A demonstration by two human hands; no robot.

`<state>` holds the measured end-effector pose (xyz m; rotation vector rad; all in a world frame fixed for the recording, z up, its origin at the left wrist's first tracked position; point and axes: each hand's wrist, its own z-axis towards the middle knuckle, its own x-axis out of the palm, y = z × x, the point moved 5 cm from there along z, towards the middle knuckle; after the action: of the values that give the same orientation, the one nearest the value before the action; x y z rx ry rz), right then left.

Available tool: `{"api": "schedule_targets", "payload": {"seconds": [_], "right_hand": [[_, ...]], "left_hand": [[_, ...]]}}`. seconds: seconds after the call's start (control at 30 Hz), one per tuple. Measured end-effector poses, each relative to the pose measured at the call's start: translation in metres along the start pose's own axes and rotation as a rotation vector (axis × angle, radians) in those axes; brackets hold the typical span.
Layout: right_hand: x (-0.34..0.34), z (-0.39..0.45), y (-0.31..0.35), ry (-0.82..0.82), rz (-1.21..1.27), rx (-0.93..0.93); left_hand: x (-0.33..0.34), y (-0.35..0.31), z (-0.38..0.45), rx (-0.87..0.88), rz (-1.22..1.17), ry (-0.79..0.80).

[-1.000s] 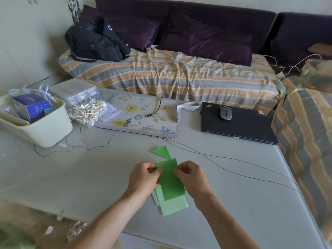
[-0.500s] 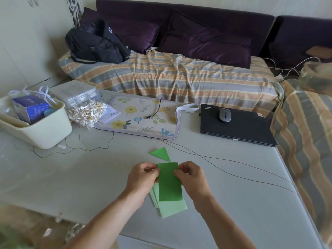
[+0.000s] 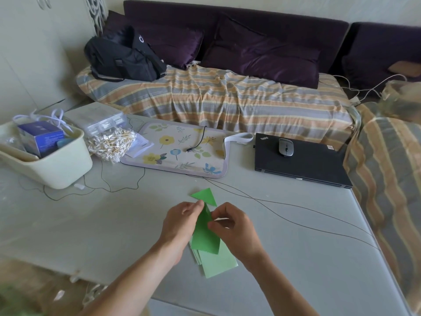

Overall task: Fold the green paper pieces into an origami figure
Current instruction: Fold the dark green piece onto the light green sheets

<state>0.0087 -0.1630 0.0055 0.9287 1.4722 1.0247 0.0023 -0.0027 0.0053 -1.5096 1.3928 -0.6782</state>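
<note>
Dark green paper: pinched at its far end by left hand and right hand, above pale green stack; green triangle just beyond.

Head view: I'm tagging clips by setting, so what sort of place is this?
Probably a home living room used as a craft spot: a purple sofa with a striped cover, and a table holding a closed laptop.
</note>
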Motion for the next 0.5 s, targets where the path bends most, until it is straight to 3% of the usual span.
{"api": "schedule_targets", "payload": {"seconds": [0.33,0.5], "right_hand": [[0.005,0.000,0.001,0.073,0.029,-0.015],[0.008,0.000,-0.010,0.079,0.170,0.193]], "left_hand": [[-0.001,-0.005,-0.005,0.031,-0.039,-0.016],[0.000,-0.007,-0.005,0.093,-0.027,-0.017]]}}
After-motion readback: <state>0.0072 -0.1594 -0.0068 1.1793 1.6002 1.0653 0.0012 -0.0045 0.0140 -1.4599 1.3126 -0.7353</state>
